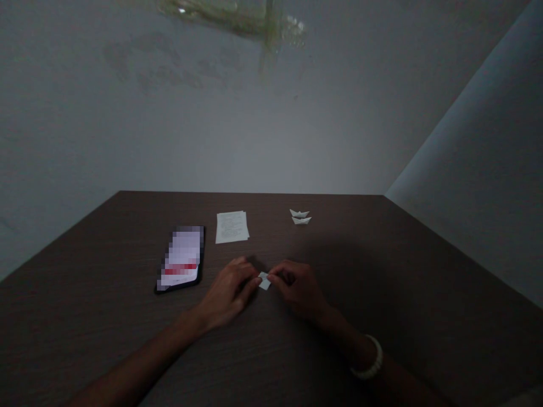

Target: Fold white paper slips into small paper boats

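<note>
A small folded piece of white paper is held just above or on the dark table, near its middle. My left hand pinches its left corner between thumb and fingers. From the other side, my right hand grips the right corner with thumb and forefinger, its remaining fingers curled in. Beyond the hands, two small white paper boats stand close together, one behind the other. A short stack of printed paper sheets lies flat past my left hand.
A phone with a lit, blurred screen lies left of my left hand. The brown wooden table meets a stained grey wall at its far edge. A pale bracelet circles my right wrist.
</note>
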A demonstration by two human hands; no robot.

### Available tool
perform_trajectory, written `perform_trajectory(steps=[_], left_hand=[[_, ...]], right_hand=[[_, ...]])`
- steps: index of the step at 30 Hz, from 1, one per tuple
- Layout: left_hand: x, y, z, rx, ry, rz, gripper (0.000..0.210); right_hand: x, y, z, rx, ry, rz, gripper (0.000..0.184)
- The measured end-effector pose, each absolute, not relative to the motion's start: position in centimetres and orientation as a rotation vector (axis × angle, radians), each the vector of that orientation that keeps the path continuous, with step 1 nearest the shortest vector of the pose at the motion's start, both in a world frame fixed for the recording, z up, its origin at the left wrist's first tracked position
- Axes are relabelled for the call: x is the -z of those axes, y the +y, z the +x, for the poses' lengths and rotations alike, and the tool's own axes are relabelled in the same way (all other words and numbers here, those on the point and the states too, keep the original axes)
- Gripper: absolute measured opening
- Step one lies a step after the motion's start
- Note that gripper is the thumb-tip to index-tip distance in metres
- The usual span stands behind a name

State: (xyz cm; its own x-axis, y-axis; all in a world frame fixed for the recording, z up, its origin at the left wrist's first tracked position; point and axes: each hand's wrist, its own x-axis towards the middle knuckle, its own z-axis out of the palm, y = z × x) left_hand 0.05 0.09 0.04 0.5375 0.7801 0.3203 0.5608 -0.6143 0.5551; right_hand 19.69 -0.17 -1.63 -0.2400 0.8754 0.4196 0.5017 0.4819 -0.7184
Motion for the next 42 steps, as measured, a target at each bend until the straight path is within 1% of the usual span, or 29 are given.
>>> perform_trajectory(steps=[6,13,19,24,28,31,35,42], left_hand=[[0.5,0.1,0.1,-0.834,1.076,2.378,0.024],[-0.4,-0.3,0.1,-0.800,1.065,2.431,0.032],[-0.3,-0.1,0.0,-0.824,1.090,2.373,0.030],[0.3,0.2,0.2,-0.866,1.100,2.218,0.017],[0.4,0.4,0.3,-0.819,1.124,2.265,0.010],[0.6,0.5,0.4,-0.773,1.126,2.390,0.010],[0.7,0.4,0.5,-0.730,1.131,2.548,0.017],[0.7,0.4,0.3,-0.701,1.226,2.567,0.018]], right_hand=[[1.7,-0.2,19.7,-0.526,-1.981,-1.067,0.009],[1.7,-0.3,19.5,-0.523,-2.006,-1.043,0.008],[1.7,-0.3,19.5,-0.570,-1.968,-1.101,0.007],[1.9,-0.2,19.6,-0.589,-1.908,-1.194,0.009],[2.0,0.0,19.8,-0.539,-1.972,-1.210,0.006],[2.1,0.2,20.0,-0.440,-2.064,-1.185,0.005],[2.1,0.3,20.2,-0.375,-2.149,-1.153,0.005],[2.1,0.2,20.1,-0.311,-2.206,-1.156,0.006]])
